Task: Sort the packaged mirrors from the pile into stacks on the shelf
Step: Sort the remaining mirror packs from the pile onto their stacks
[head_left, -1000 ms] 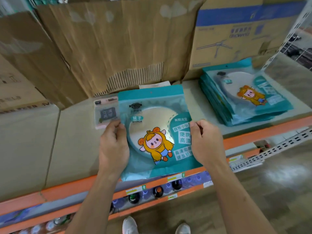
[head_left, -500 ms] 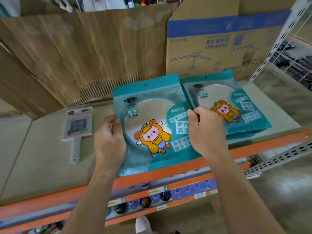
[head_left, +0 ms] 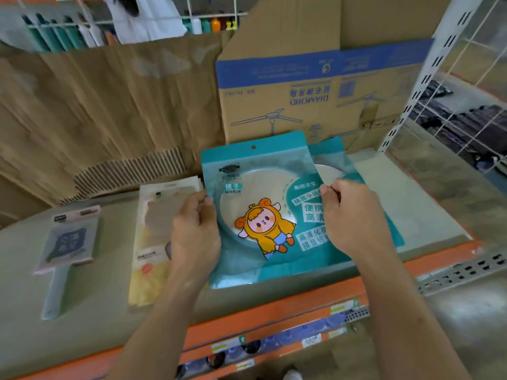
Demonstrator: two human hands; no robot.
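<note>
both hands are gripping one teal mirror packet (head_left: 263, 215) at centre frame, left hand (head_left: 196, 237) and right hand (head_left: 354, 218) pinching opposite edges. long axis is running upright, packet overlapping the matching stack (head_left: 384, 215) lying right, nearer the right hand.

Reaching forward with the bare left forearm (head_left: 156, 325) and bare right forearm (head_left: 403, 311), both angled inward from the bottom of the view. Gripping the left edge of the packaged mirror (head_left: 263, 215) with the left hand (head_left: 196, 234), back of the hand up, thumb on the front face, fingers tucked out of sight behind. Pinching the right edge with the right hand (head_left: 354, 218), knuckles up, thumb closed onto the front, wrist straight. Held well apart, one on each side, at about the same height.
</note>
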